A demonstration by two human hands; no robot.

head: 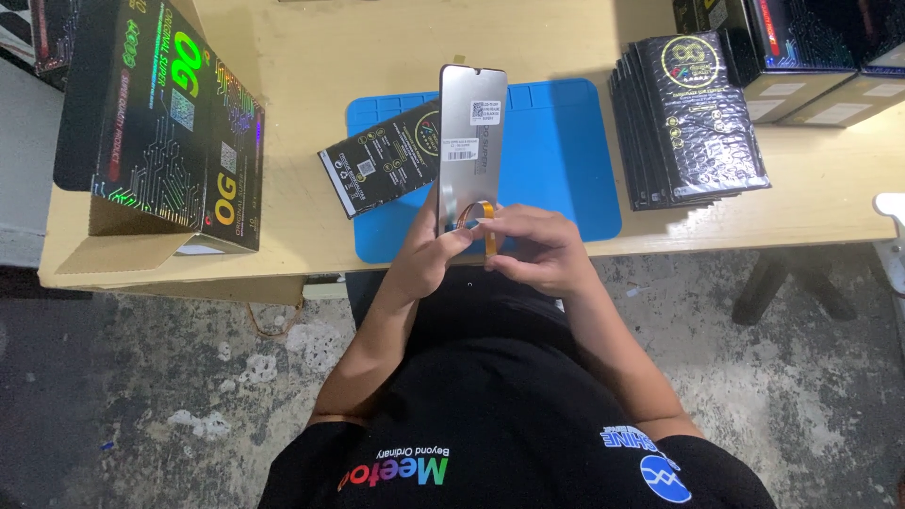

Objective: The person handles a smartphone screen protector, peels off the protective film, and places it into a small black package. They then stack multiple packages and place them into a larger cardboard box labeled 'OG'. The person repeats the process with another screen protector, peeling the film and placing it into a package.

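A phone screen panel (470, 132) stands upright with its silver back toward me, a small white sticker near its top. My left hand (426, 256) grips its lower left edge. My right hand (533, 247) pinches the orange flex ribbon (486, 222) at the panel's bottom end. Both hands hover over the near edge of a blue work mat (566, 170) on the pale wooden table (311, 66). A flat black pouch (382, 158) with printed labels lies on the mat's left side, partly behind the panel.
A large open cardboard box (160, 132) with glossy black print sits at the table's left end. A stack of several black pouches (693, 118) lies right of the mat, with black boxes (801, 47) behind it. A stained concrete floor (170, 377) lies below.
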